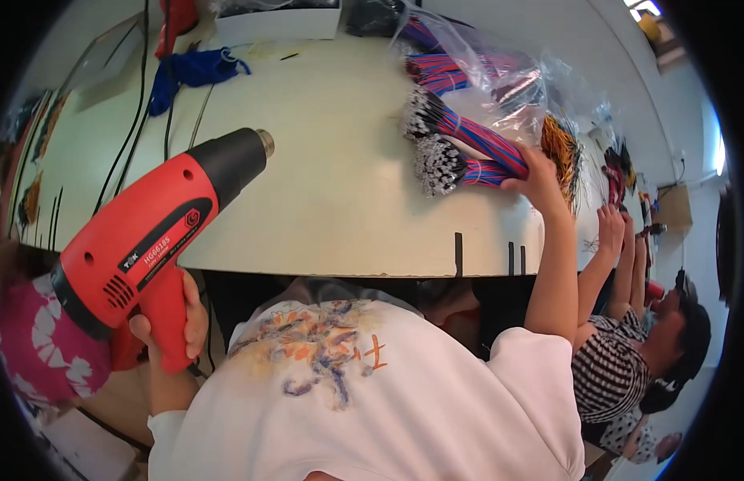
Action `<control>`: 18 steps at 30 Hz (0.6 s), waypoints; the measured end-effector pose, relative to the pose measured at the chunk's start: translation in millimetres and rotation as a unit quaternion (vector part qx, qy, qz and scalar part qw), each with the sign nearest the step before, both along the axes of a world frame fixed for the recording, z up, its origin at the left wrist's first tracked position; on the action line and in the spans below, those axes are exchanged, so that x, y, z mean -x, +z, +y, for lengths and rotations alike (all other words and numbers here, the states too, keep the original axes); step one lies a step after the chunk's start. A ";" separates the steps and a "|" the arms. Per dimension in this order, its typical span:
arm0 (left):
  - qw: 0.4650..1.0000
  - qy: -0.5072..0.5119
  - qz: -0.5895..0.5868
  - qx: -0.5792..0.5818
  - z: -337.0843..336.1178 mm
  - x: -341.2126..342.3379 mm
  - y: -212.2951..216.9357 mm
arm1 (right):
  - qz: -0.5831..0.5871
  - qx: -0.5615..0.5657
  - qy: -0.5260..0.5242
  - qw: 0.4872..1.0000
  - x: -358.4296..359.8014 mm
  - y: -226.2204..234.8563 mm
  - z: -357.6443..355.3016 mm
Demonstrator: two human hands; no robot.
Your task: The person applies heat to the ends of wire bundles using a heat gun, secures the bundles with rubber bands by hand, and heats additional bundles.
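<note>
My left hand (194,319) is wrapped round the handle of a red and black heat gun (159,232), held up at the table's near left, its metal nozzle pointing up and to the right. My right hand (538,178) reaches out over the table, its fingers curled round the right end of a bundle of red and blue wires (488,144). Clear-and-black tips fan out at that bundle's left end. Just below it lies a second wire bundle (484,171), its pale tips facing left and its right end close to my fingers.
More wires lie in a clear plastic bag (508,68) behind. Yellow and black wires (559,152) are to the right. A blue cloth (197,74) and dark hanging cords (139,100) are at left. Co-workers (620,353) sit along the right side. Black marks line the table's edge (458,255).
</note>
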State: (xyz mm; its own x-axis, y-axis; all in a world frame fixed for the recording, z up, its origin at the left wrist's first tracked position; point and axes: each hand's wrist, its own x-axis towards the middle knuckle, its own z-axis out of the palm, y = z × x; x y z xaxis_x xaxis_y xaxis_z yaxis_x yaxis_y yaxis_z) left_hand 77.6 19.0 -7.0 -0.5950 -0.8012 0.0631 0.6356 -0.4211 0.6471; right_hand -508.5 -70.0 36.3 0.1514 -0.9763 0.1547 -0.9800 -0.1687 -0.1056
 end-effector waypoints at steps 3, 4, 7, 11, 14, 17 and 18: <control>1.000 -0.004 0.010 -0.003 -2.3 10.4 7.0 | 0.056 0.050 0.012 0.997 -10.4 -2.0 6.4; 1.000 -0.001 0.002 -0.011 -1.7 12.9 10.8 | 0.061 0.086 0.030 0.994 -26.1 -0.4 7.0; 1.000 -0.003 -0.009 -0.008 -5.3 19.4 18.7 | 0.049 0.099 0.008 0.994 -43.8 1.4 6.4; 1.000 0.000 -0.016 -0.011 -0.7 17.4 22.8 | 0.009 0.055 -0.079 0.995 -53.0 -4.4 5.0; 1.000 0.003 -0.027 0.000 -2.9 15.5 22.6 | 0.042 0.091 -0.084 0.991 -49.3 -0.8 -4.6; 0.998 0.017 -0.057 0.007 0.1 12.7 23.1 | 0.049 0.190 0.030 0.980 -57.5 29.0 -26.4; 0.998 0.018 -0.058 0.010 0.3 14.0 24.1 | 0.013 0.250 0.114 0.961 -65.7 43.6 -37.5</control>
State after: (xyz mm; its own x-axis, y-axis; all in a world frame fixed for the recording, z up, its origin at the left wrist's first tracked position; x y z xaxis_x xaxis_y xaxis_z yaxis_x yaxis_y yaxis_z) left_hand 63.6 19.2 17.1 -0.5698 -0.8217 0.0118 0.5703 -0.3851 0.7256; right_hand -442.8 -107.5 79.8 0.3636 -0.7222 0.5884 -0.9124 -0.4035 0.0686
